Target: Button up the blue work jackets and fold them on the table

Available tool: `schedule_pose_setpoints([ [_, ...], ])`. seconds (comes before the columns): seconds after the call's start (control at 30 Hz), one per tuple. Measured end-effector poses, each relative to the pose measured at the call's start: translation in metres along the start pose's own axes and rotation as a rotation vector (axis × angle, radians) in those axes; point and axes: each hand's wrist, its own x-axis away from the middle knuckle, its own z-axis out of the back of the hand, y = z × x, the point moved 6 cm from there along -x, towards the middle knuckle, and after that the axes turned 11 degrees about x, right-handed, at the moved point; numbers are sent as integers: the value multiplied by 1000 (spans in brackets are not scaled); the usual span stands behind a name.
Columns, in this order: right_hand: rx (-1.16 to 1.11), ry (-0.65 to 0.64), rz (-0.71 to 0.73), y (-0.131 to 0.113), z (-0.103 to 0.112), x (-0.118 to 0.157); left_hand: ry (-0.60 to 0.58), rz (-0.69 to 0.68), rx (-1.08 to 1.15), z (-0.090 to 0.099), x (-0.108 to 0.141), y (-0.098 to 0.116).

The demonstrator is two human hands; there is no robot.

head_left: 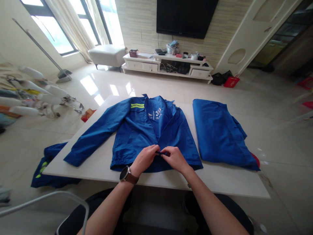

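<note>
A blue jacket point(132, 133) with yellow-green shoulder stripes lies spread on a white table, its collar away from me and one sleeve stretched out to the left. At the lower part of its front opening, my left hand point(146, 159) pinches one edge of the fabric. My right hand point(174, 158) pinches the fabric just beside it, the fingertips of both hands nearly touching. A watch with a brown strap is on my left wrist. Folded blue cloth point(217, 130) lies on the table to the right of the jacket.
The white table point(232, 179) has its near edge by my legs. More blue clothing point(53, 163) lies below its left end. Sewing machinery with thread cones point(36, 88) stands at the left. A low white cabinet point(141, 65) and a white bench point(107, 55) are beyond, under a wall television.
</note>
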Motion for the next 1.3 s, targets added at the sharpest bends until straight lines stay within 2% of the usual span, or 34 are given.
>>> schedule_pose_setpoints([
  [0.3,46,-44,-40,6,-3,0,-100,-11,-168,-6,1,-1],
  [0.4,59,-42,-39,5,-3,1,-97,-18,-188,-6,1,-2],
  [1.1,158,-110,-9,6,-8,2,-127,58,-112,-3,-1,7],
  [1.2,153,-143,-9,6,-9,2,-147,68,-98,-5,0,9],
  [1.3,147,-227,-7,6,-14,5,-191,127,-108,-8,2,7],
])
